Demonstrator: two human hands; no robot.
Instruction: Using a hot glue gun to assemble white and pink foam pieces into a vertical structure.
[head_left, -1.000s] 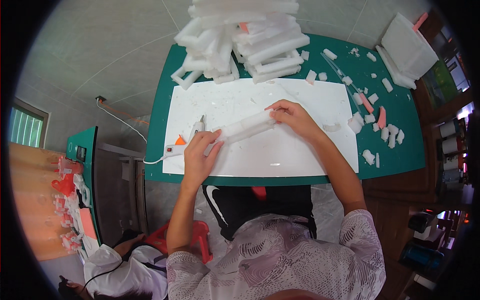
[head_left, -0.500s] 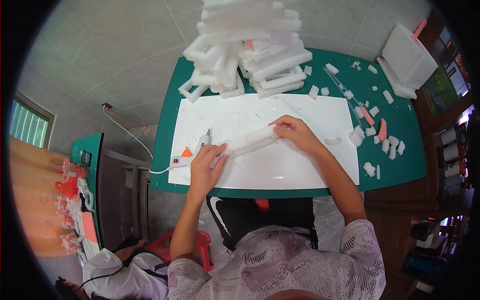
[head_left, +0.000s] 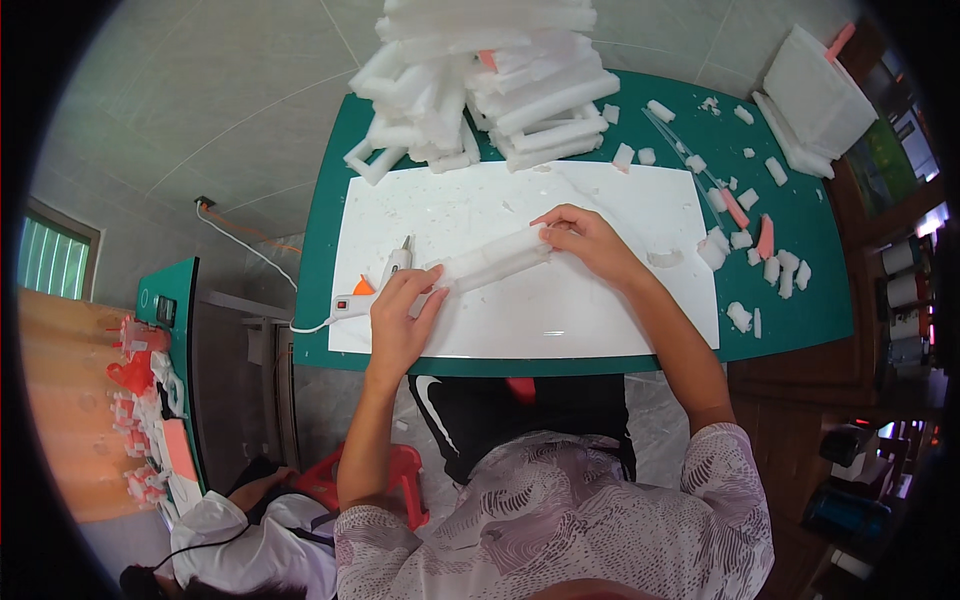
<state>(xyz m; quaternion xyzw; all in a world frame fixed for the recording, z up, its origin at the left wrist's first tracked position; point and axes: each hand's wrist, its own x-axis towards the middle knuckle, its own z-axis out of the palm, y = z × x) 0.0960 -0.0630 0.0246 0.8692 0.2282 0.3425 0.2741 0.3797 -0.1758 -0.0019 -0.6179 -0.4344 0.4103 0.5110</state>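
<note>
A long white foam strip (head_left: 495,258) lies slantwise over the white board (head_left: 590,330), its right end farther from me. My left hand (head_left: 402,312) grips its left end between thumb and fingers. At the other end, my right hand (head_left: 585,245) pinches the foam with thumb and fingertips. Close by my left hand rests a white glue gun (head_left: 350,304) with an orange trigger, its nozzle pointing away from me and its cord running off to the left. My left fingers hide part of the gun.
A tall pile of white foam frames (head_left: 490,90) stands at the back of the green table (head_left: 600,368). Foam scraps (head_left: 740,240), some pink, and clear sticks (head_left: 680,150) are strewn on the right. White foam slabs (head_left: 815,100) stand far right. A person (head_left: 255,530) sits lower left, near a red stool (head_left: 400,480).
The whole view has shifted slightly, so the table and pile appear higher and a little to the left. Both hands keep hold of the foam strip.
</note>
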